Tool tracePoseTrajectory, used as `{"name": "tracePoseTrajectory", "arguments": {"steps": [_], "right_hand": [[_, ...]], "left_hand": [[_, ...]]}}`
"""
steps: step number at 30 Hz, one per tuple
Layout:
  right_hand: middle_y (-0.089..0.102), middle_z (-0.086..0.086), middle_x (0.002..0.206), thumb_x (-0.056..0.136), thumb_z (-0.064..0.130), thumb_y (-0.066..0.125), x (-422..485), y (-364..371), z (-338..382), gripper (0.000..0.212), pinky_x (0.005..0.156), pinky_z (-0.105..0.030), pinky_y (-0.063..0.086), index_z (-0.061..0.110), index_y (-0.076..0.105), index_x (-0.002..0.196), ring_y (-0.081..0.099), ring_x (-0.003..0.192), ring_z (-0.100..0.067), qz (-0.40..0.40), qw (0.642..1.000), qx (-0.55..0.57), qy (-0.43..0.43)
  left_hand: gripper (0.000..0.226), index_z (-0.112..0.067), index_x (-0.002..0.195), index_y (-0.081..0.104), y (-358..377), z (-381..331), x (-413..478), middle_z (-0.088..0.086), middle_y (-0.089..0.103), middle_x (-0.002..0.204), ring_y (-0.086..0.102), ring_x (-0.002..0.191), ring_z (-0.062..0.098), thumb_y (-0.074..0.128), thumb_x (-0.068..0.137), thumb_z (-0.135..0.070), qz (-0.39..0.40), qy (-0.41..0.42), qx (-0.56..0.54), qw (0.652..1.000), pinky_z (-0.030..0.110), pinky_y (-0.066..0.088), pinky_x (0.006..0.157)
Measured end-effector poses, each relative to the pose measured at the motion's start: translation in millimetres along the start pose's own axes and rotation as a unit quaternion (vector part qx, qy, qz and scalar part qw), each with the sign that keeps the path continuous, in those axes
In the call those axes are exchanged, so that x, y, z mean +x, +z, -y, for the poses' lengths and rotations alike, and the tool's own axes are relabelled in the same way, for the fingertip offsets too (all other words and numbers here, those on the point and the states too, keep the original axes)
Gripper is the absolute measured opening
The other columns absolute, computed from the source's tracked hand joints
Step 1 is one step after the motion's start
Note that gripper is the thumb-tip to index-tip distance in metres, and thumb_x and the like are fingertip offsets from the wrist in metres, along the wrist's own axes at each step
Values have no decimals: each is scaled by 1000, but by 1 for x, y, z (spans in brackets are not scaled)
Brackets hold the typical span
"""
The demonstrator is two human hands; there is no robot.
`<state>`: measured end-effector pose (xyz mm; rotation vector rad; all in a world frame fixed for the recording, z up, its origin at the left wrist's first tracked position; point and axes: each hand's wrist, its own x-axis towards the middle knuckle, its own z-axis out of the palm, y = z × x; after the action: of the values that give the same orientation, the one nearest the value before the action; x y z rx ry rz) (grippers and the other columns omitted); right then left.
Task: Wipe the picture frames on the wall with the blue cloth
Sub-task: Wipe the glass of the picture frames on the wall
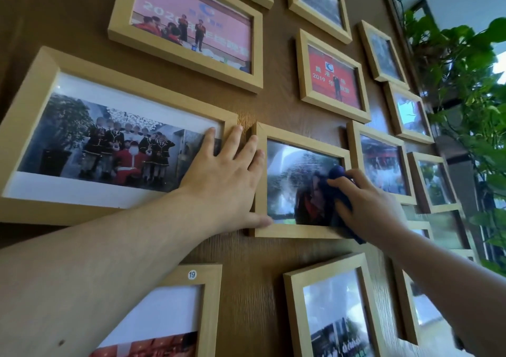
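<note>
pressing blue cloth (338, 192) against glass of small centre picture frame (298, 230) on wooden wall (246, 288), right hand (369, 208) fingers curled around it. bracing left hand (227, 176), fingers spread flat, across that frame's left edge and large group-photo frame (32, 82).

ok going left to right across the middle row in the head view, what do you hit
large group photo frame → left hand flat across the gap → small frame being wiped → blue cloth in the right hand → next small frame → potted vine
</note>
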<state>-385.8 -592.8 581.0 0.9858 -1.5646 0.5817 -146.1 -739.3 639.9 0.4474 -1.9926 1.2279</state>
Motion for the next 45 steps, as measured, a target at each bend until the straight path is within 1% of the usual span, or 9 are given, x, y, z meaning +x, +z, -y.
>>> {"name": "tracePoseTrajectory", "arguments": {"steps": [5, 12, 16, 22, 29, 33, 37, 41, 45], "right_hand": [[48, -4, 125, 87, 28, 56, -6, -10, 7, 42, 58, -32, 48, 21, 47, 127, 58, 81, -20, 27, 999, -6, -31], [48, -1, 128, 90, 34, 42, -3, -24, 76, 37, 62, -20, 41, 28, 44, 127, 56, 92, -15, 51, 970, 52, -231], [51, -5, 127, 88, 27, 54, -7, -22, 61, 37, 61, -25, 45, 25, 50, 124, 58, 93, -19, 41, 969, 40, -242], [55, -6, 121, 83, 24, 59, -25, -11, 8, 34, 52, -35, 53, 23, 56, 116, 62, 88, -25, 53, 982, -12, -179], [50, -8, 122, 82, 21, 62, -44, -7, -21, 36, 60, -35, 49, 23, 56, 117, 59, 85, -26, 56, 996, 13, -70], [49, -1, 120, 82, 20, 60, -64, -11, -7, 36, 60, -26, 35, 27, 55, 117, 51, 75, -17, -13, 996, 85, 36], [50, 6, 115, 83, 17, 63, -100, -10, 14, 36, 61, -28, 41, 28, 56, 117, 54, 82, -16, -39, 983, 153, 93], [40, 19, 112, 83, 24, 58, -132, -5, 45, 36, 69, -25, 46, 30, 52, 118, 51, 84, -9, -19, 970, 220, 98], [42, 12, 120, 82, 26, 59, -153, 2, 73, 44, 63, -27, 52, 30, 46, 124, 54, 84, -10, 7, 972, 225, 73]], "left_hand": [[116, -12, 149, -4, 0, -2, 1, 14, -7, 161, -14, 145, 38, 26, 68, -90, 10, -6, 9, 1000, 67, 4, 113], [121, -11, 149, -6, -4, -5, 2, 14, -9, 161, -16, 144, 39, 33, 65, -90, 34, -13, 10, 999, 68, 5, 113], [132, -11, 149, -8, -5, -7, 2, 13, -12, 161, -19, 143, 39, 28, 56, -98, 52, -23, 7, 998, 68, 3, 113], [133, -10, 149, -9, -3, -7, 2, 15, -13, 160, -18, 143, 40, 31, 56, -96, 47, -21, 16, 999, 68, 5, 112], [128, -10, 149, -4, -12, -10, 0, 16, -9, 161, -12, 144, 42, 32, 60, -94, 41, -19, 29, 999, 68, 1, 112], [108, -8, 149, -1, -14, -25, -20, 20, 2, 160, -2, 145, 41, 26, 76, -83, -37, 64, 54, 996, 66, 5, 113], [99, -5, 148, 0, -12, -56, -48, 21, 8, 159, 4, 146, 37, 23, 83, -76, -52, 137, 3, 989, 61, 4, 115], [96, -2, 148, 14, -8, -86, -66, 23, 22, 156, 19, 143, 37, 33, 84, -72, -41, 175, -57, 982, 57, 19, 114], [91, -2, 146, 23, 3, -109, -77, 22, 39, 147, 35, 134, 37, 39, 85, -68, -18, 187, -110, 976, 54, 34, 108]]}}
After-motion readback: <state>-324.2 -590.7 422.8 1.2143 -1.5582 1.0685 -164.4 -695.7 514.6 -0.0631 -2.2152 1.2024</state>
